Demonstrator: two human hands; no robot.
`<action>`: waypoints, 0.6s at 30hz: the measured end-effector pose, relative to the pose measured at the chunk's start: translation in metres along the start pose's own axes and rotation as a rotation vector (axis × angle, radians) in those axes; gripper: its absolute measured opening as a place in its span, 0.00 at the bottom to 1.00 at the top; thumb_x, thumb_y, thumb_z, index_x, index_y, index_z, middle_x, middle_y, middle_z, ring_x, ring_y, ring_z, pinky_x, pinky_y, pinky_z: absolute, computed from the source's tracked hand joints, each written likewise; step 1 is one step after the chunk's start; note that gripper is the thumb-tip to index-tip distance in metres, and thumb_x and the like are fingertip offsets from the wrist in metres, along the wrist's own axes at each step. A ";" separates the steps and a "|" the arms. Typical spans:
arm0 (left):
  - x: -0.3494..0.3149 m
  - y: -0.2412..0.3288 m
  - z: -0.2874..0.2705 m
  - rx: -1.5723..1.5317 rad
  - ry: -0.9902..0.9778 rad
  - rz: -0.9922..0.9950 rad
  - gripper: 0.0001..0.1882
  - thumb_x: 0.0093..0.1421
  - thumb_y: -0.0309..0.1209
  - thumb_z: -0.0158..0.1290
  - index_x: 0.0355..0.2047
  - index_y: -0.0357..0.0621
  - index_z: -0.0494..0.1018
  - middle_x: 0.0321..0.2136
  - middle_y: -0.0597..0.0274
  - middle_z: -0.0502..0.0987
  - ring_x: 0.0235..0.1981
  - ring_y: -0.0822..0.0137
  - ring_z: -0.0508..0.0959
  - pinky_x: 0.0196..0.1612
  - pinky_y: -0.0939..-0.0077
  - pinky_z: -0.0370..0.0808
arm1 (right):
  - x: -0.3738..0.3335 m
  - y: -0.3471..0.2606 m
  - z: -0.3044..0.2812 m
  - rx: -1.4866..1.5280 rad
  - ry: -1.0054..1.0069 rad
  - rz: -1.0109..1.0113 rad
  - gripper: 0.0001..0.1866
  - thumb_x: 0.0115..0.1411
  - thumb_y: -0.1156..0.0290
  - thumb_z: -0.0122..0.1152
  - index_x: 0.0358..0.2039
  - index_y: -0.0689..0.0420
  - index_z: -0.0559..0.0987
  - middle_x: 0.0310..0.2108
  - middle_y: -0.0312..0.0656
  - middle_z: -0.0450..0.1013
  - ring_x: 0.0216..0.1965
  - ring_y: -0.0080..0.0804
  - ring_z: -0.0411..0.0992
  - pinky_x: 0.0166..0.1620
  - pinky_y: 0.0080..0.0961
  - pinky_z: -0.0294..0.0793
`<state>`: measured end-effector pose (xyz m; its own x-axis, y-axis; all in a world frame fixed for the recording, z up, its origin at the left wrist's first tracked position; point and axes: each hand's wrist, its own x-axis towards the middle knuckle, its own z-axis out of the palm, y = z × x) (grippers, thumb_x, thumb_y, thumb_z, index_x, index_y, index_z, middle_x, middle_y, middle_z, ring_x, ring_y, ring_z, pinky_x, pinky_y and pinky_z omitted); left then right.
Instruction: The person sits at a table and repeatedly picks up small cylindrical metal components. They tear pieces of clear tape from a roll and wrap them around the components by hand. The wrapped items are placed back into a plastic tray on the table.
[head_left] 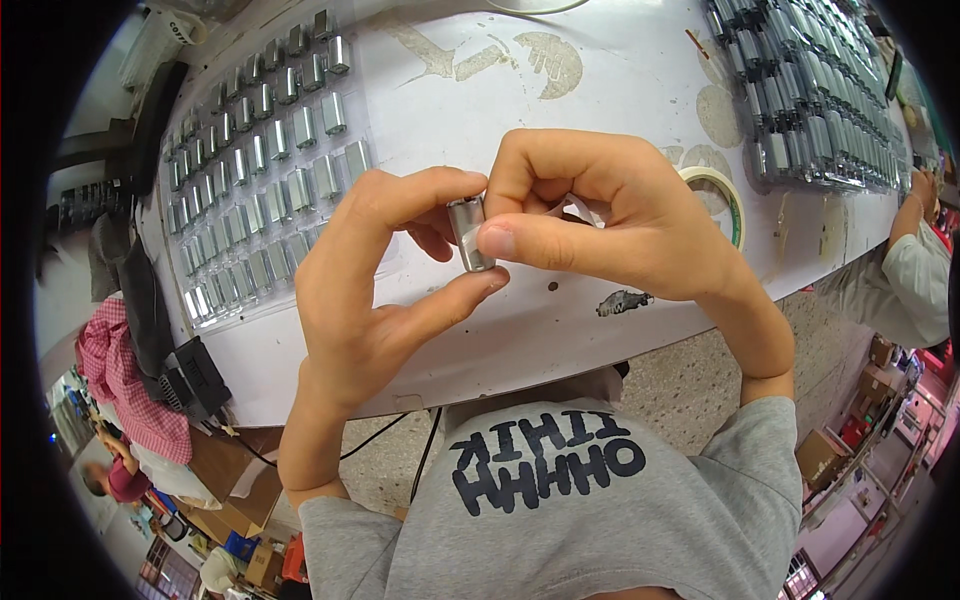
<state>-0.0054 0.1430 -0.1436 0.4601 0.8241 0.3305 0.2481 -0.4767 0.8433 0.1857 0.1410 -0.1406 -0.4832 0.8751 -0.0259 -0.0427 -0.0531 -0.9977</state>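
A small silver metal case [469, 235], oblong with rounded sides, is held up over the white table in front of me. My left hand [365, 270] grips it by its two ends, forefinger on top and thumb underneath. From the right, my right hand [610, 215] presses its thumb against the case's side, with the forefinger bent behind. A whitish strip [578, 210] shows among the right hand's curled fingers; I cannot make out what it is. The far side of the case is hidden by my fingers.
On the left lies a clear plastic tray [215, 318] with rows of similar silver cases. Stacked trays [820, 130] of such pieces stand at the far right. A tape roll [738, 205] lies beyond my right wrist. Another person's arm [905, 215] rests at the right edge.
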 end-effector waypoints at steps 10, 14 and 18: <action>-0.004 -0.002 -0.006 0.001 -0.127 -0.017 0.28 0.39 0.20 0.60 0.44 0.33 0.67 0.36 0.60 0.68 0.30 0.72 0.66 0.37 0.81 0.67 | 0.000 -0.002 -0.002 0.006 -0.009 0.035 0.09 0.55 0.69 0.57 0.25 0.62 0.72 0.20 0.34 0.69 0.21 0.14 0.63 0.24 0.14 0.61; -0.004 -0.004 -0.004 0.022 -0.109 -0.007 0.27 0.39 0.19 0.60 0.43 0.34 0.67 0.34 0.60 0.68 0.30 0.72 0.67 0.36 0.80 0.67 | 0.000 -0.003 -0.001 -0.013 0.000 0.035 0.09 0.55 0.69 0.57 0.24 0.61 0.72 0.19 0.34 0.69 0.21 0.15 0.63 0.24 0.14 0.61; 0.001 0.001 0.003 0.197 0.005 0.112 0.25 0.38 0.20 0.63 0.40 0.40 0.71 0.27 0.62 0.73 0.25 0.71 0.72 0.28 0.81 0.69 | 0.000 -0.002 0.000 -0.084 0.016 0.085 0.11 0.54 0.68 0.58 0.24 0.62 0.71 0.17 0.35 0.68 0.21 0.16 0.64 0.23 0.15 0.62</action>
<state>-0.0028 0.1423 -0.1438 0.4897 0.7642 0.4197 0.3577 -0.6151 0.7027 0.1854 0.1414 -0.1388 -0.4678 0.8768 -0.1113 0.0719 -0.0878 -0.9935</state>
